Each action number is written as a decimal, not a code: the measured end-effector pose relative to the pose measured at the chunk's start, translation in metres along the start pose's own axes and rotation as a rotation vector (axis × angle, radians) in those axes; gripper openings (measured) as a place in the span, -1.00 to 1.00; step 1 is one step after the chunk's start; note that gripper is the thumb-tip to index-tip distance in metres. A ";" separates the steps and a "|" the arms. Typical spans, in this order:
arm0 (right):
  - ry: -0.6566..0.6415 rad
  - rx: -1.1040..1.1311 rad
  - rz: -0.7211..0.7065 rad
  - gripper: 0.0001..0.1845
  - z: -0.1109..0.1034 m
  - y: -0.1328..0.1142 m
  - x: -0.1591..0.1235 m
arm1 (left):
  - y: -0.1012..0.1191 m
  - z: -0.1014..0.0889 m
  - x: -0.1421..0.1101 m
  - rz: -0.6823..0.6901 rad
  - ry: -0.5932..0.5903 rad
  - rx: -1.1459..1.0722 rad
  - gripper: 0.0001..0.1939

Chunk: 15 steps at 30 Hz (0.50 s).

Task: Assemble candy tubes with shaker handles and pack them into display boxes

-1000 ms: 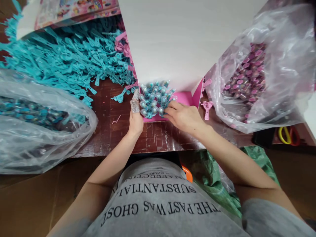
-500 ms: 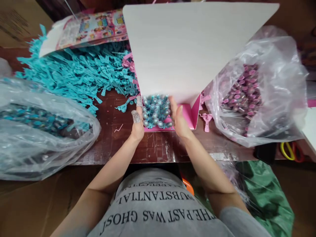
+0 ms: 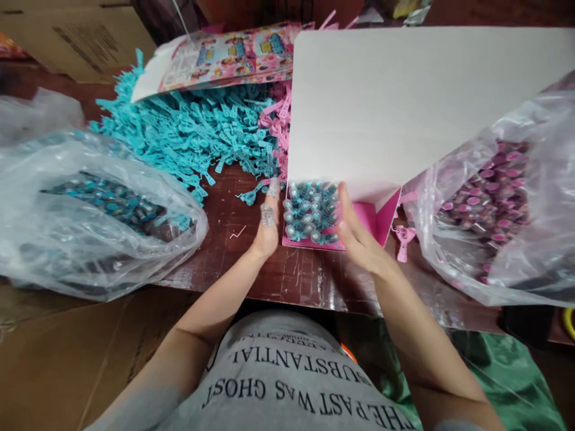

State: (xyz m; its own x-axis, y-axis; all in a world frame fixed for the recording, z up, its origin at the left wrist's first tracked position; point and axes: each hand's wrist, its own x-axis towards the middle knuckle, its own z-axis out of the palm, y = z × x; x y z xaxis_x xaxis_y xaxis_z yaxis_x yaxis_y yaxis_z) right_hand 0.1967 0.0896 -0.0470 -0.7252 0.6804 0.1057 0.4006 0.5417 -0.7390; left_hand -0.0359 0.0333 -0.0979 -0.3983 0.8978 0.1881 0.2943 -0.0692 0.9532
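Note:
A pink box (image 3: 377, 224) with a raised white lid (image 3: 359, 102) stands on the table in front of me. Its left part holds a packed cluster of clear, rounded capsule-like pieces with turquoise bases (image 3: 309, 212). My left hand (image 3: 266, 224) is upright along the box's left side, fingers stretched, with silvery tape around some of them. My right hand (image 3: 359, 239) reaches over the front edge, its fingers extended beside the cluster's right side. Whether the right fingertips touch the pieces I cannot tell. Neither hand is closed around anything.
Turquoise plastic pieces (image 3: 188, 137) are heaped behind left, with printed sheets (image 3: 233, 57) on top. Clear bags of blue pieces (image 3: 103, 257) and pink pieces (image 3: 449, 263) flank the box. One loose pink piece (image 3: 404, 239) lies right of it.
The whole view has shifted, so the box and bags appear farther right. My right hand has eased slightly away from the cluster; my left hand stays beside the box.

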 end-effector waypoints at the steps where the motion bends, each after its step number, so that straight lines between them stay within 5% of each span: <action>1: 0.044 0.000 -0.016 -0.12 -0.005 0.003 -0.006 | -0.004 -0.013 0.009 0.033 0.043 0.048 -0.16; 5: 0.328 -0.107 0.026 -0.20 -0.038 0.021 -0.038 | -0.016 -0.063 0.035 0.139 0.002 0.543 -0.24; 7: 0.503 -0.204 0.137 -0.22 -0.059 0.041 -0.059 | -0.020 -0.081 0.037 0.063 -0.146 0.817 -0.43; 10: 0.743 -0.345 0.353 -0.23 -0.094 0.086 -0.095 | -0.021 -0.099 0.035 0.021 -0.174 1.154 -0.45; 12: 0.795 -0.415 0.470 -0.29 -0.116 0.119 -0.113 | -0.015 -0.103 0.042 0.077 -0.140 1.214 -0.39; 15: 0.687 -0.513 0.532 -0.38 -0.146 0.163 -0.116 | -0.003 -0.085 0.076 0.233 -0.110 1.137 -0.23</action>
State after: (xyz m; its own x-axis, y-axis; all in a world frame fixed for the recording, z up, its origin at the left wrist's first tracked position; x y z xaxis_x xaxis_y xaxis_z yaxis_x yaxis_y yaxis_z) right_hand 0.4277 0.1706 -0.0825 0.0332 0.9448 0.3258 0.8881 0.1216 -0.4433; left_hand -0.1403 0.0645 -0.0666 -0.1711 0.9513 0.2564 0.9817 0.1425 0.1262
